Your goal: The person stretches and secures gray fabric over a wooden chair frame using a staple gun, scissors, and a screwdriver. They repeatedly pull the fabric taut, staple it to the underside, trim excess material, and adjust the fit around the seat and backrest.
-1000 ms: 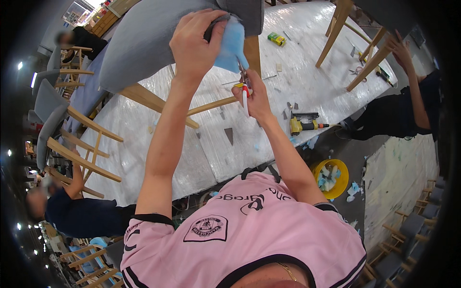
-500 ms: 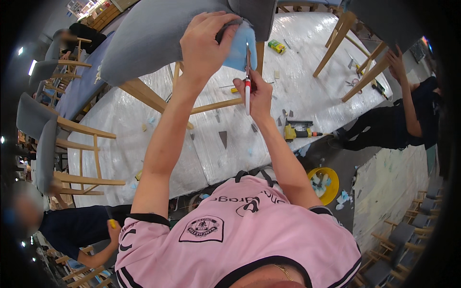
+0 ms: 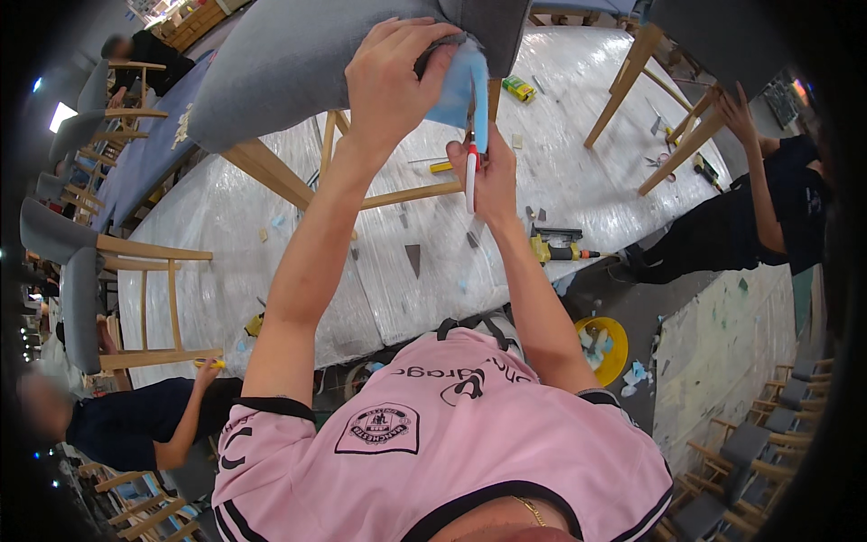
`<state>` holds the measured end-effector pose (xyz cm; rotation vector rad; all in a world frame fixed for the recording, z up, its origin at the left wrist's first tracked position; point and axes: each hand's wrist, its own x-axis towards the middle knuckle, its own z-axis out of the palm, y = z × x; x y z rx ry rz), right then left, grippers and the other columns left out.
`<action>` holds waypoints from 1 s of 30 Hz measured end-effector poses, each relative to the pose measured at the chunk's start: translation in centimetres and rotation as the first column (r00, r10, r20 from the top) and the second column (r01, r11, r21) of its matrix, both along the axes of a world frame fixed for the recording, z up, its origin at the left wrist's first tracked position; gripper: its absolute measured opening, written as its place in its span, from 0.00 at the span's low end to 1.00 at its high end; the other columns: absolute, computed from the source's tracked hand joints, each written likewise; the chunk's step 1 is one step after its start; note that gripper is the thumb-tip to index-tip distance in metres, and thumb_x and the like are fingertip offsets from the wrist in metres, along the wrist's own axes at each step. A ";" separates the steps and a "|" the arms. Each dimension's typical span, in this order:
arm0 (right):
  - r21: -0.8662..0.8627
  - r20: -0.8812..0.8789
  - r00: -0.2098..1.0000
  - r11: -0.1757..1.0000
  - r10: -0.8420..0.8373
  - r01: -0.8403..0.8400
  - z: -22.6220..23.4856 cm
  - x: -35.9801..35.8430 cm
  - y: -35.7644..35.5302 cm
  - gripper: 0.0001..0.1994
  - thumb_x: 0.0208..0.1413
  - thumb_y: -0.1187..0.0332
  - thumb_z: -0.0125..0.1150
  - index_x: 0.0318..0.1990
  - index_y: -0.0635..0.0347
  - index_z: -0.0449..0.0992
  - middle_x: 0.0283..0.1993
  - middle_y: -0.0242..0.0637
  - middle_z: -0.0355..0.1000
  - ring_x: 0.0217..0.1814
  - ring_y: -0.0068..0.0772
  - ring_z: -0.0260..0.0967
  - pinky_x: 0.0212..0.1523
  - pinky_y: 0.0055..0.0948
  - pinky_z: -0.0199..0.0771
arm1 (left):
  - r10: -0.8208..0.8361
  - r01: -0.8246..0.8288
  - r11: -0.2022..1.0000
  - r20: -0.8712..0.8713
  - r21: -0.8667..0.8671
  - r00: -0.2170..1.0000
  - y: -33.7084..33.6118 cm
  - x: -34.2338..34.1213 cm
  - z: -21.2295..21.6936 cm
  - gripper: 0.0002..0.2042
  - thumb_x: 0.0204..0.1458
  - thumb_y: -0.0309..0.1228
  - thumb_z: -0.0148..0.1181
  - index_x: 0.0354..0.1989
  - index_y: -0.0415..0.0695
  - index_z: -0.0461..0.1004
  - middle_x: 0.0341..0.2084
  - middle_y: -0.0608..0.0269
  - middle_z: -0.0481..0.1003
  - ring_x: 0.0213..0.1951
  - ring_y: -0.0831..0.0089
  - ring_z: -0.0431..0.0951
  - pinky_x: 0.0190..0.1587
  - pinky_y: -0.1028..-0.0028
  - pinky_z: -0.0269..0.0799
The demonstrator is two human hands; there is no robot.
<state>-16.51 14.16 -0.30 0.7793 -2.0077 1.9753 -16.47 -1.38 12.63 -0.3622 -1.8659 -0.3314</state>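
**Blue strip swings out right of your blades**

Half a second on, a narrow strip of the blue padding (image 3: 454, 95) stands apart along the right side of your scissors (image 3: 471, 183), and over on your left a co-worker's hand (image 3: 208, 373) comes up with a yellow tool (image 3: 215, 364).

You've got the padding at the chair's (image 3: 280, 77) near corner, above the plastic-wrapped table (image 3: 357, 298). Your left hand (image 3: 386, 90) pinches the grey fabric (image 3: 439, 43) back, thumb against the blue; your right hand (image 3: 495, 181) is wrapped round the scissor handles. Whether the strip is fully free, I can't tell.

Watch those points! They aim up toward the folded fabric, so one bite too deep could nick the cover. Let that pinch slip and the flap could drop into the cut. Drift left, and your thumb is right near the line. Soft padding could also bunch between the blades, leaving a ragged edge if you tug rather than snip.
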 end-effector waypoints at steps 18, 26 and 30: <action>0.793 0.456 0.882 0.394 0.120 -0.464 -24.2 6.8 7.4 0.24 0.54 0.48 0.67 0.50 0.56 0.82 0.38 0.56 0.80 0.45 0.61 0.80 0.46 0.50 0.79 | 0.170 0.020 0.738 0.214 -0.674 0.962 4.5 0.5 2.7 0.06 0.50 0.32 0.65 0.30 0.44 0.83 0.59 0.57 0.71 0.63 0.56 0.67 0.69 0.58 0.64; 0.520 0.385 0.897 0.752 0.216 -0.404 -28.6 4.1 2.6 0.23 0.56 0.58 0.68 0.57 0.57 0.79 0.48 0.56 0.81 0.47 0.54 0.81 0.48 0.43 0.79 | -0.117 0.229 0.972 0.744 -0.049 0.657 3.2 7.0 -15.1 0.06 0.54 0.34 0.63 0.33 0.46 0.81 0.44 0.63 0.79 0.54 0.60 0.77 0.61 0.58 0.69; 0.161 0.370 0.928 0.981 0.041 -0.108 -13.7 0.6 5.4 0.13 0.64 0.64 0.65 0.49 0.64 0.80 0.37 0.33 0.79 0.36 0.21 0.72 0.39 0.26 0.73 | 0.431 -0.565 0.803 0.841 -0.192 0.327 -5.3 16.2 -29.3 0.28 0.55 0.35 0.66 0.65 0.40 0.71 0.63 0.46 0.71 0.61 0.52 0.74 0.65 0.59 0.67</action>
